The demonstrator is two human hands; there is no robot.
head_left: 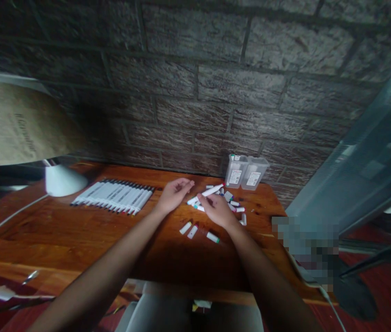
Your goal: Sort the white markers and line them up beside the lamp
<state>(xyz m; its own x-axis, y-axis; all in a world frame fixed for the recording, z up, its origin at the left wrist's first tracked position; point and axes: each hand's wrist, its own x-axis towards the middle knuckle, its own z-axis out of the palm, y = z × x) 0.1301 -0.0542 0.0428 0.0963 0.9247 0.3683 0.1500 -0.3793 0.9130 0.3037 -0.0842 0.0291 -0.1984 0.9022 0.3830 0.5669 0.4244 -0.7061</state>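
My left hand (174, 193) rests palm-up on the wooden table (78, 230), fingers loosely curled and apart, holding nothing. My right hand (218, 210) hovers just right of it, fingers pinched near a white marker (209, 191) that lies angled toward the wall; whether the fingers grip it is unclear. Several short white marker caps (188, 229) are scattered around the right hand. A neat row of white markers with dark caps (114, 196) lies to the left of my left hand.
Two clear plastic boxes (245, 171) stand against the brick wall behind the hands. A white lamp base (62, 180) with its cable sits at the left. A glass panel (371, 157) rises at the right, past the table's edge.
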